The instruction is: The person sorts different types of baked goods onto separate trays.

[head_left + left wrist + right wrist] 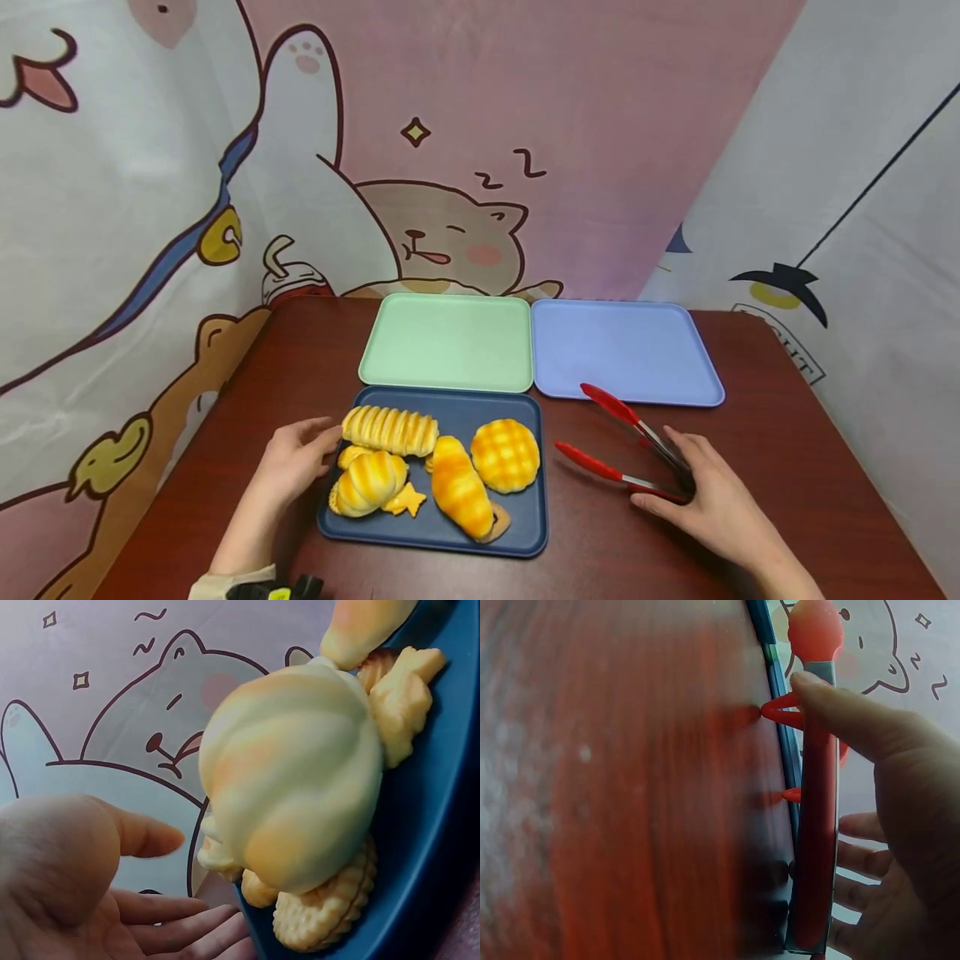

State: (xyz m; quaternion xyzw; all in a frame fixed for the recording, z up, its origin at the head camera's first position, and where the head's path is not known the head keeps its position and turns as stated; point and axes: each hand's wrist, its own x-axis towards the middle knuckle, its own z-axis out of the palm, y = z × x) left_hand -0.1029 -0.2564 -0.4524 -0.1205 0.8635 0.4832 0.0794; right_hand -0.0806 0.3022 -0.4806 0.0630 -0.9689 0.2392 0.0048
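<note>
Red-tipped tongs (645, 483) lie spread on the table, their arms apart and tips pointing left. My right hand (716, 496) holds them near the joined end, thumb at the near arm and fingers by the far arm. In the right wrist view the thumb (840, 705) crosses one arm of the tongs; the fingertips are partly hidden behind it. By the left edge of the dark blue tray (442, 537) is my left hand (296, 458), fingers loose and holding nothing. Close to it are a ridged long bread (390, 430) and a twisted roll (369, 483).
On the blue tray also lie a long bun (461, 487), a round checked bun (506, 455), a star-shaped biscuit (405, 500) and other biscuits. Behind it, a green tray (450, 342) and a light blue tray (622, 346) stand side by side. A printed curtain (600, 150) hangs behind.
</note>
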